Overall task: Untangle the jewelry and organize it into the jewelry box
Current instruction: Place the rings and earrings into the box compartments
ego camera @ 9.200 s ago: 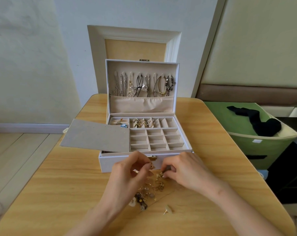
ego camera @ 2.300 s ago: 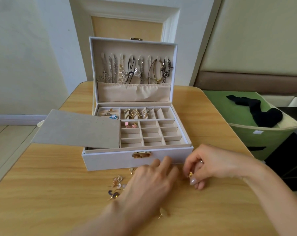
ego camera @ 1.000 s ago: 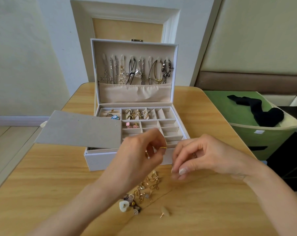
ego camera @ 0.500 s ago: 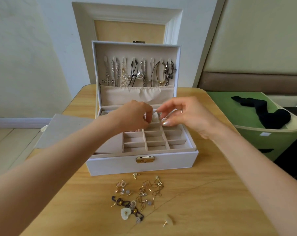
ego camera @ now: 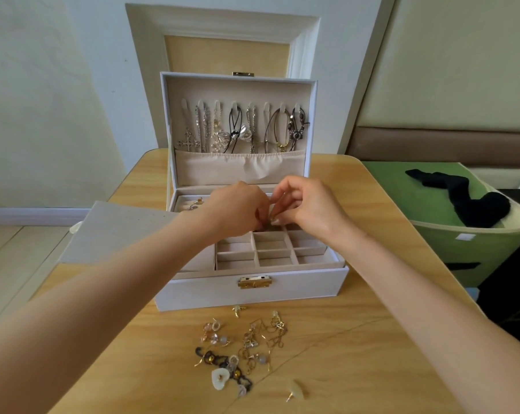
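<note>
The white jewelry box [ego camera: 297, 286] stands open on the table, its lid upright with necklaces [ego camera: 241, 130] hanging inside. My left hand [ego camera: 238, 210] and my right hand [ego camera: 309, 204] meet over the upper rows of the divided tray, fingertips pinched together on a small gold earring [ego camera: 272, 220]. The hands hide the compartments beneath them. The front compartments [ego camera: 270, 253] are empty. A tangled pile of earrings [ego camera: 241, 348] lies on the table in front of the box. A single pale stud [ego camera: 296, 394] lies apart to its right.
A grey tray cover [ego camera: 115, 231] juts out from the box's left side. Rings [ego camera: 196, 203] sit in the tray's back left. A green bin [ego camera: 461, 243] with a black cloth stands right of the wooden table [ego camera: 372, 222]. A framed panel leans on the wall behind.
Both hands rose from the pile with a small gold piece and now hover pinched together slightly lower over the tray's middle rows.
</note>
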{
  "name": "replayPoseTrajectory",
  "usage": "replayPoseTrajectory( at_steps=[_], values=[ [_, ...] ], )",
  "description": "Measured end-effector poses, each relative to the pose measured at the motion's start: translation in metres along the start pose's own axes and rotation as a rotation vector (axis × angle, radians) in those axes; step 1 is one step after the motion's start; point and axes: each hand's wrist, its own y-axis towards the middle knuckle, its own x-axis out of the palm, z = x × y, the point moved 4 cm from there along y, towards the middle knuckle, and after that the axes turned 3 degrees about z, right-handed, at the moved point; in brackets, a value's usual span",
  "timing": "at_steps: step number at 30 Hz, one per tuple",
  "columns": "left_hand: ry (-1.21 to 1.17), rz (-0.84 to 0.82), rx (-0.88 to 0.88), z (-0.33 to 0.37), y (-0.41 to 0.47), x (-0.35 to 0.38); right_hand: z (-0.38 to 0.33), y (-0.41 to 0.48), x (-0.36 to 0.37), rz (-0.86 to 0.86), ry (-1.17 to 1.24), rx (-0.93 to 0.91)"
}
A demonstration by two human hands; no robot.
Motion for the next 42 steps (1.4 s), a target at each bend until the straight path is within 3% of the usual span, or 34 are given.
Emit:
replayPoseTrajectory(
  at_steps=[5, 17, 28, 30, 34, 39, 42],
  values=[
    [0.05, 0.124, -0.048, -0.001, -0.001, 0.001, 0.0, 0.0, 0.01, 0.023, -0.199, -0.03],
    [0.116, 0.142, -0.136, 0.0, -0.003, 0.0, -0.017, -0.001, 0.016, 0.075, -0.609, -0.147],
    [-0.234, 0.425, -0.026, -0.018, -0.074, -0.031, -0.024, -0.053, -0.033, 0.21, -0.183, -0.128],
    [-0.319, 0.478, -0.009, -0.014, -0.095, -0.029, -0.031, -0.075, -0.03, 0.157, -0.092, -0.122],
    [-0.502, 0.573, -0.007, -0.009, -0.13, -0.005, -0.034, -0.115, -0.007, -0.137, 0.006, -0.06],
    [-0.524, 0.572, 0.068, -0.004, -0.138, 0.018, -0.006, -0.127, 0.015, -0.228, -0.418, 0.001],
    [-0.522, 0.596, 0.058, -0.004, -0.139, 0.02, -0.002, -0.126, 0.019, -0.269, -0.486, 0.025]
  ],
)
